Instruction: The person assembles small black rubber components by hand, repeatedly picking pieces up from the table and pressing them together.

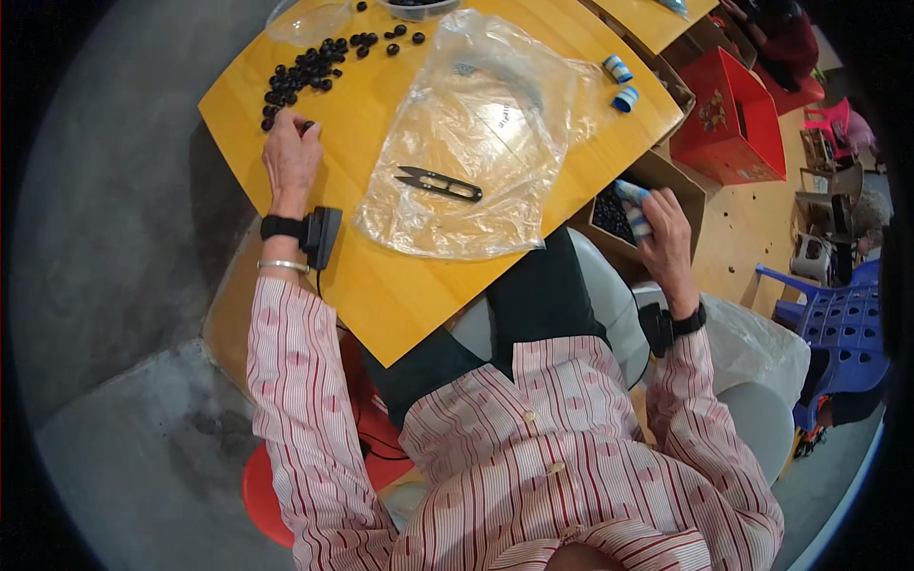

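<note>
My left hand rests at the left part of the yellow table, thumb and finger pinching a small round black bead. Just beyond it lies a loose pile of similar black beads. Off the table's right edge, my right hand is over a cardboard box holding many small black beads. Blue-and-white striped tubes cover the area of its fingertips; whether they are worn or held, I cannot make out. Black thread snips lie on a clear plastic bag between my hands.
Two more striped tubes stand near the table's right edge. Clear tubs sit at the far edge. To the right are a red box, a blue plastic chair and other people. A red stool is by my left.
</note>
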{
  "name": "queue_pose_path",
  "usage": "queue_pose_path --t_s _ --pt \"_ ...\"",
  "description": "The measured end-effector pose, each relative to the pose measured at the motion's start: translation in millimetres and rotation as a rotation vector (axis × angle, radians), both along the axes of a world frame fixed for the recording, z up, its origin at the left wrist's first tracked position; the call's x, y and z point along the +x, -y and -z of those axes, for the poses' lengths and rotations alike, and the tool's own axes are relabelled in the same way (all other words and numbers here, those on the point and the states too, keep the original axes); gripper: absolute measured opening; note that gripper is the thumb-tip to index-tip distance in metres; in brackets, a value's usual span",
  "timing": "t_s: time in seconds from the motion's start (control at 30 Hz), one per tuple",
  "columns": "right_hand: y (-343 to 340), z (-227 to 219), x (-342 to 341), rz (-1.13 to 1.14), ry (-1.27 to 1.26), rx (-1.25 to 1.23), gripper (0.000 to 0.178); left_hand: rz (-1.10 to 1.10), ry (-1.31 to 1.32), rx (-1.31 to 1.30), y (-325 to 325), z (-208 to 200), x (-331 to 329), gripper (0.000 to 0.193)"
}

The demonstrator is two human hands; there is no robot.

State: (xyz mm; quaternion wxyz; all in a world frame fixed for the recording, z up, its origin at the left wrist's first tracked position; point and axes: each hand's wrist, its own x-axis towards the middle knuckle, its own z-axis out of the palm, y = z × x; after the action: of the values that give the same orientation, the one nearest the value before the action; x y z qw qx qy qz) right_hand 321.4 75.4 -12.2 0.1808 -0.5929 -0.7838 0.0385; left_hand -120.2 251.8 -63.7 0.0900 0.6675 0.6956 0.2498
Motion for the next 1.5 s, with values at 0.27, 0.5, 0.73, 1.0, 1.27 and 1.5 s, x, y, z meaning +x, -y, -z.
queue_pose_path --t_s 0.27,0.5,0.73,1.0,1.27,1.5 --pt "-51.1 -10.0 -56.3 -0.094 -0.143 0.071 0.021 0.04 0.371 -0.071 74.4 -22.0 29.8 0.025" --pt "-116.6 0.4 -71.9 -0.192 -0.141 0.137 0.029 0.089 0.902 -0.167 139.4 -28.5 75.1 0.018" --pt "-159.1 16.5 -85.8 -0.444 -0.016 0.133 0.035 0.07 0.951 -0.2 159.7 -9.4 96.2 0.016" --pt "-163.4 26.3 -81.2 -0.435 -0.034 0.02 0.03 0.045 0.942 -0.199 159.0 -8.4 97.9 0.016" --pt "-151.3 25.8 -81.0 -0.346 -0.173 0.057 0.02 0.065 1.075 -0.203 158.7 -5.5 94.2 0.016" --pt "-99.9 7.3 -111.0 -0.288 -0.594 -0.188 0.018 0.103 1.186 -0.199 162.1 -4.3 90.0 0.019"
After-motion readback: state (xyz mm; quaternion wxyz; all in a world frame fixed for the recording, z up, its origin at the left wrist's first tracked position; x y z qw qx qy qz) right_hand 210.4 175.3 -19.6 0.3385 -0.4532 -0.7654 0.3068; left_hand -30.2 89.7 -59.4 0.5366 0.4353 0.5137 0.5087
